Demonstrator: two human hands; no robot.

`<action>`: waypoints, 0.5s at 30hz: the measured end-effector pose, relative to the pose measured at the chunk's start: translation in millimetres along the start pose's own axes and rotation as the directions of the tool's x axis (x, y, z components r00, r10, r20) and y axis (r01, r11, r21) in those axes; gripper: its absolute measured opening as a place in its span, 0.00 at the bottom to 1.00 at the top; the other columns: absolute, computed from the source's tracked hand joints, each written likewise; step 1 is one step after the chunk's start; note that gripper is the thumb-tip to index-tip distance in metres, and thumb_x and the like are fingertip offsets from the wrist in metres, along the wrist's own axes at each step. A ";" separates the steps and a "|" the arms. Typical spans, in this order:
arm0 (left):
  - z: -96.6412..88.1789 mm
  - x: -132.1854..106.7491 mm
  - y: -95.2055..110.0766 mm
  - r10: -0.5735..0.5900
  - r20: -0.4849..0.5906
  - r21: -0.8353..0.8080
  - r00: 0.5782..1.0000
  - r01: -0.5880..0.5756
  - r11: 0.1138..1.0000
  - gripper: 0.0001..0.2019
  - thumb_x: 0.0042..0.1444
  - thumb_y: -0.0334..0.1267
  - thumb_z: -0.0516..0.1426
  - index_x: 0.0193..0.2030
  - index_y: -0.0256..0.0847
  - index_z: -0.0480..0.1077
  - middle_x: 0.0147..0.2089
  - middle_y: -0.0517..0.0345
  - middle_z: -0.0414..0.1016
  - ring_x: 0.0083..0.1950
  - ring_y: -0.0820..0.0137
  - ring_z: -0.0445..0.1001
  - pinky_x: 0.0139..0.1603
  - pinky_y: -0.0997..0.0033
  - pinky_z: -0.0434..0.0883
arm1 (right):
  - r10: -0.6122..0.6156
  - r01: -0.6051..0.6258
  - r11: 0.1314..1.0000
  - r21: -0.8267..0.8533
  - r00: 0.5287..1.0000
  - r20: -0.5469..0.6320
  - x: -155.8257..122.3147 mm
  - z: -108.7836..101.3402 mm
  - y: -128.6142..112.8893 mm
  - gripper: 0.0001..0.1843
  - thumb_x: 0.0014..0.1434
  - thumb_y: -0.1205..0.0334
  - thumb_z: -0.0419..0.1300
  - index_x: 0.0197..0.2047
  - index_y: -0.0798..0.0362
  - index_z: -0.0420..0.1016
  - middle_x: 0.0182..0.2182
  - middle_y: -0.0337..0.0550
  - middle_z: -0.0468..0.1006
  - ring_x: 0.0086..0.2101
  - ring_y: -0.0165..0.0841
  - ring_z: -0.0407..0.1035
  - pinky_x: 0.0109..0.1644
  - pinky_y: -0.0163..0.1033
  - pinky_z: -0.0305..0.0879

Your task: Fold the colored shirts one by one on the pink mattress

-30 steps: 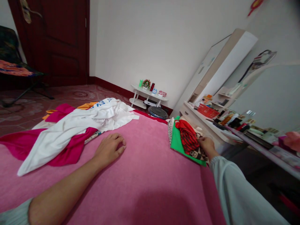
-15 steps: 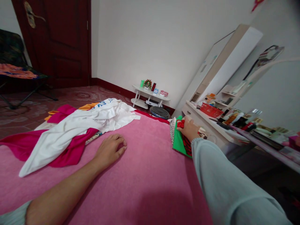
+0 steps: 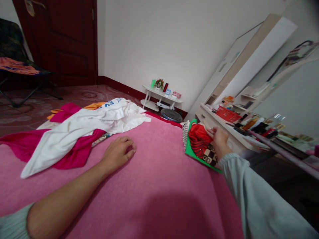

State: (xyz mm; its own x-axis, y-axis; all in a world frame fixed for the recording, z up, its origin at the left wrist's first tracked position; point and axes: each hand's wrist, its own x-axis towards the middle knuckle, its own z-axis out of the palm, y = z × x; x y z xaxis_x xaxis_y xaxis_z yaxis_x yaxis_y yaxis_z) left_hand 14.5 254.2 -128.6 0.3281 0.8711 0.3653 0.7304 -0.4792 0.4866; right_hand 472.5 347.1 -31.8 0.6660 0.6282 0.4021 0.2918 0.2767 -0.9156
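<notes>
My left hand point(image 3: 119, 151) rests on the pink bed cover point(image 3: 154, 169), fingers loosely bent and apart, holding nothing. Close by on its left lies a heap of clothes, with a white garment point(image 3: 99, 121) with blue lettering on top of a magenta one point(image 3: 74, 161). On the right edge of the bed, my right hand point(image 3: 219, 139) is at the far side of a green folded piece point(image 3: 190, 151). Its fingers stretch left, slightly blurred, by a bunched red cloth point(image 3: 198, 134). A black-and-cream checked cloth point(image 3: 210, 155) shows below, and a black-and-white patterned cloth point(image 3: 184, 132) lies along the left side.
A dressing table point(image 3: 239, 132) with a red basket point(image 3: 228, 114) and several bottles stands close on the right. A small white shelf point(image 3: 161, 93) is against the far wall. A folding chair point(image 3: 20, 68) stands at left before a dark red door point(image 3: 69, 43).
My right hand has drawn back to the right, off the red cloth, uncovering it and the checked cloth. My left hand stays in place. The view has tipped slightly.
</notes>
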 end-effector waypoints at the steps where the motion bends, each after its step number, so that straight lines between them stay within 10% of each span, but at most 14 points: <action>1: 0.0 0.1 0.1 -0.002 -0.006 0.003 1.000 0.002 1.000 0.07 0.56 0.40 0.54 0.36 0.44 0.72 0.43 0.55 0.72 0.46 0.63 0.68 0.49 0.63 0.64 | -0.008 0.006 0.998 -0.066 1.000 -0.029 -4.6 -7.2 -0.4 0.12 0.61 0.57 0.53 0.33 0.56 0.72 0.26 0.40 0.72 0.30 0.34 0.71 0.33 0.40 0.69; 6: 0.8 -0.7 0.2 -0.007 -0.008 0.004 1.000 0.007 1.000 0.06 0.56 0.39 0.54 0.36 0.44 0.71 0.43 0.56 0.72 0.46 0.63 0.68 0.49 0.63 0.64 | -0.251 0.361 0.717 -0.597 0.932 0.261 -59.2 -44.6 -1.7 0.15 0.56 0.53 0.54 0.34 0.54 0.76 0.29 0.45 0.77 0.34 0.39 0.70 0.41 0.44 0.66; 15: 0.7 -1.1 -1.3 0.000 -0.009 0.013 1.000 0.000 1.000 0.07 0.56 0.40 0.53 0.36 0.44 0.72 0.43 0.55 0.72 0.45 0.63 0.68 0.49 0.63 0.64 | -0.344 0.609 0.267 -0.747 0.784 0.517 -117.8 -124.8 24.4 0.24 0.48 0.65 0.53 0.50 0.53 0.70 0.53 0.51 0.71 0.52 0.46 0.64 0.56 0.51 0.61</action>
State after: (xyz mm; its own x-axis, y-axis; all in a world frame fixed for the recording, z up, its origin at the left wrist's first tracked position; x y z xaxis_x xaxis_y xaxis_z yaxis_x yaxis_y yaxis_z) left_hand 13.7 253.9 -130.2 0.3223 0.8702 0.3726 0.7384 -0.4774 0.4764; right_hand 486.8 189.1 -101.6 0.0669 0.7728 0.6311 0.9963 -0.0863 0.0001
